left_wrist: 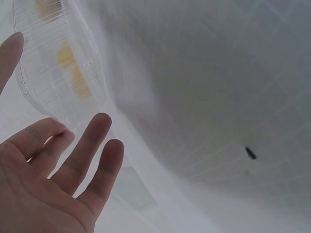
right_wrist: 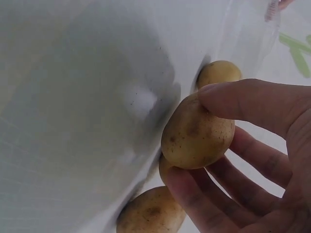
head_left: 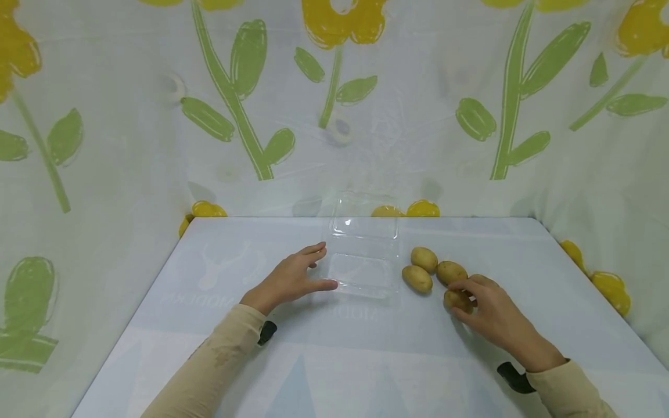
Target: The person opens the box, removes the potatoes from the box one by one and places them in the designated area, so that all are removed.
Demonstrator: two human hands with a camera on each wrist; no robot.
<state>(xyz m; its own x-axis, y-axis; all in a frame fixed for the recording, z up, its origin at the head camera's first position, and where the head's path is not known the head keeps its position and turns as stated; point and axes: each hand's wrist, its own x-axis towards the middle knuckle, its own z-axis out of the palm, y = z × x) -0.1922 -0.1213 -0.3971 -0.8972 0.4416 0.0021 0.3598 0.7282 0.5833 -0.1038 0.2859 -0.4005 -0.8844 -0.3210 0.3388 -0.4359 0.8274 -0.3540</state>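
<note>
A clear plastic clamshell box [head_left: 360,273] sits on the table with its lid [head_left: 366,216] raised at the back. At its left side is my left hand [head_left: 292,278], thumb and fingers spread at the box's edge; whether they touch it I cannot tell. My right hand [head_left: 493,310] pinches a potato [right_wrist: 197,133] between thumb and fingers, at the near side of a small group. The other potatoes lie close by: one nearest the box [head_left: 417,279], one behind it [head_left: 424,259], one in the middle [head_left: 452,271], and one partly hidden behind my right hand [head_left: 484,281].
A white table [head_left: 324,354] with pale printed shapes carries everything. Its back edge meets a hanging curtain [head_left: 397,145] with yellow flowers and green leaves, which also encloses both sides. Dark straps [head_left: 514,378] show at my wrists.
</note>
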